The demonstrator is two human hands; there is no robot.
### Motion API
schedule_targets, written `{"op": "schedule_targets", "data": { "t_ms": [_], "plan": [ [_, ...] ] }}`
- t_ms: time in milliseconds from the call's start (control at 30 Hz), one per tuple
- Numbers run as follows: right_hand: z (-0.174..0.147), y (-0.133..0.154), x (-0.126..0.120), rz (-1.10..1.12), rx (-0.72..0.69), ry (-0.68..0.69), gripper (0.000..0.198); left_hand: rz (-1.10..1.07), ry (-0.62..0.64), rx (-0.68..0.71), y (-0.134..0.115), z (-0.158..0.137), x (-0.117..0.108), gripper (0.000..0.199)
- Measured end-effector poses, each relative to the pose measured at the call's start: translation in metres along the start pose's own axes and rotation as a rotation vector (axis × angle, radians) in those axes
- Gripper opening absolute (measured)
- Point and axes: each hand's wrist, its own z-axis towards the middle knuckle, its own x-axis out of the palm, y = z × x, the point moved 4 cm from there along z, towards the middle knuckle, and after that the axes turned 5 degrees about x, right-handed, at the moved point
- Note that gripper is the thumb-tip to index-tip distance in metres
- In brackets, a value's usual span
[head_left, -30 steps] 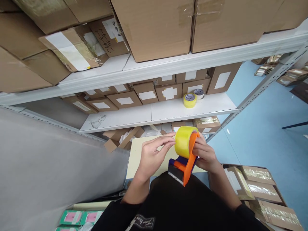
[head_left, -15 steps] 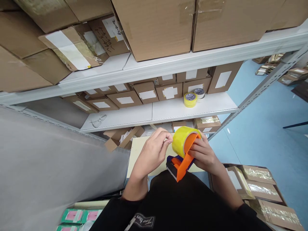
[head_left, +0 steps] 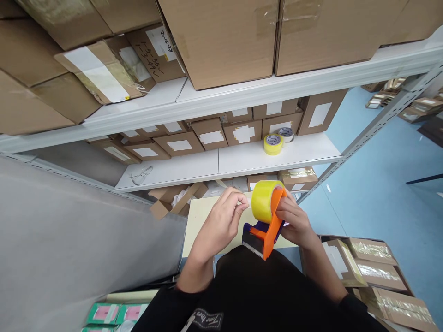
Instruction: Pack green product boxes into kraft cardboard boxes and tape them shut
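Orange plastic catches my eye first in the head view: a tape dispenser [head_left: 268,230] with an orange frame and a dark blue front part, held close in front of my chest, near the middle of the scene. A yellow tape roll [head_left: 263,201] sits on its hub at the far end; the toothed blade edge points back toward my black shirt [head_left: 256,295].

From here I see my right hand [head_left: 294,221] wrapped around the right side of the dispenser, fingers closed on the orange frame beside the roll. My left hand [head_left: 219,226] is just left of the roll, thumb and forefinger pinched narrowly together near the roll's left face; I cannot tell whether a tape end lies between them.

Under the hands lies a pale tabletop [head_left: 197,226]. Beyond it stands a white shelf unit [head_left: 242,159]; its middle board carries small cardboard boxes [head_left: 211,133] with white labels and two spare tape rolls [head_left: 273,144], one yellow. Large cartons [head_left: 221,37] fill the upper board. At near right, an open box [head_left: 367,267] holds flat taped parcels on the blue floor [head_left: 380,193]. Near left are green and pink packets [head_left: 114,313].
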Motion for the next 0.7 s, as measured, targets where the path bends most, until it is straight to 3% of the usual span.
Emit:
{"op": "schedule_targets", "data": {
  "t_ms": [233,367,533,700],
  "plan": [
    [0.001,-0.008,0.001,0.052,0.036,-0.038,0.016,-0.076,-0.183,0.011,0.006,-0.001,-0.002,0.009],
    [-0.001,-0.012,0.004,0.074,0.041,-0.042,0.013,-0.105,-0.18,0.008,0.011,0.001,0.001,0.022],
    [0.001,-0.01,0.005,0.072,0.037,-0.024,0.011,-0.165,-0.205,0.049,0.013,0.004,0.004,0.01],
    [0.003,-0.01,0.006,0.06,0.027,-0.03,0.008,-0.135,-0.207,0.049,0.013,0.005,0.006,0.011]
  ]
}}
